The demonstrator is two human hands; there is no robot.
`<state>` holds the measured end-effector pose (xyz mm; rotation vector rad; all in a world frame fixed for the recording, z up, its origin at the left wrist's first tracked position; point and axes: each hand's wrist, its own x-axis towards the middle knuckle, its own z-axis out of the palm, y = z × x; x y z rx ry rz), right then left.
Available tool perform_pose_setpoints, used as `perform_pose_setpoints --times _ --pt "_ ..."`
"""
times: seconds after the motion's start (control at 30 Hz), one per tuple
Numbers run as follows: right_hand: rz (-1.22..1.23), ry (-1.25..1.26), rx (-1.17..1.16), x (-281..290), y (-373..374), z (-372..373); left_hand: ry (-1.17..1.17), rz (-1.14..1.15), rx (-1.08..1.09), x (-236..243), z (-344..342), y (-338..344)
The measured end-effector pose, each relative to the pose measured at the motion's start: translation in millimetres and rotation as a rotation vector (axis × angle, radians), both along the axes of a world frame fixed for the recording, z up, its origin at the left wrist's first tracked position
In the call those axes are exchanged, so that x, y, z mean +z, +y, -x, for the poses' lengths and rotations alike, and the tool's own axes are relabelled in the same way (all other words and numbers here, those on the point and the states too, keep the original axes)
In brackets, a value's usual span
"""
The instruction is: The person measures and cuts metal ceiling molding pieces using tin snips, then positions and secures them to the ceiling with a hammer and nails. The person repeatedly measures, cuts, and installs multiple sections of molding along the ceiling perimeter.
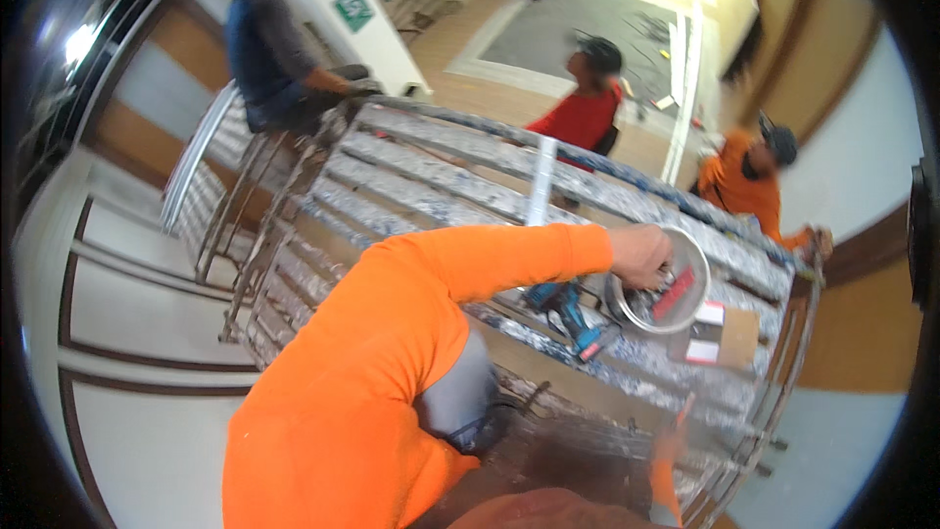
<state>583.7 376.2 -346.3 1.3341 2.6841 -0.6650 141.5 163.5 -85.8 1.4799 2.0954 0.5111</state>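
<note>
My left hand (641,255), at the end of an orange sleeve, reaches over the rim of a round white bucket (701,284). Its fingers are curled down inside, and what they grip, if anything, is hidden. In the bucket lie a red piece (674,296) and small greyish items too jumbled to name. Left of the bucket, a blue-and-black cordless drill (568,316) lies on the slats. Flat packets in white, red, black and brown (739,338) lie just beyond the bucket's near right side. Low in the picture, a blurred orange patch (666,465) may be my right sleeve; that hand's fingers are smeared.
The paint-spattered slatted platform (421,171) has metal rails (805,333) at its ends. A pale metal strip (540,181) stands at its far edge. Beyond are people in blue-grey (269,49), red (583,108) and orange (739,181). A brown blurred panel (568,460) is close by.
</note>
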Motion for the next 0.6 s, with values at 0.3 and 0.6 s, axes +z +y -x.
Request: perform_pose_setpoints --times 0.3,0.6 --pt "-0.098 -0.011 0.004 17 19 -10 -0.701 -0.484 0.714 11 24 -166" --pt "-0.112 0.105 0.282 81 43 -84 -0.442 -0.739 1.256 -144 3 -326"
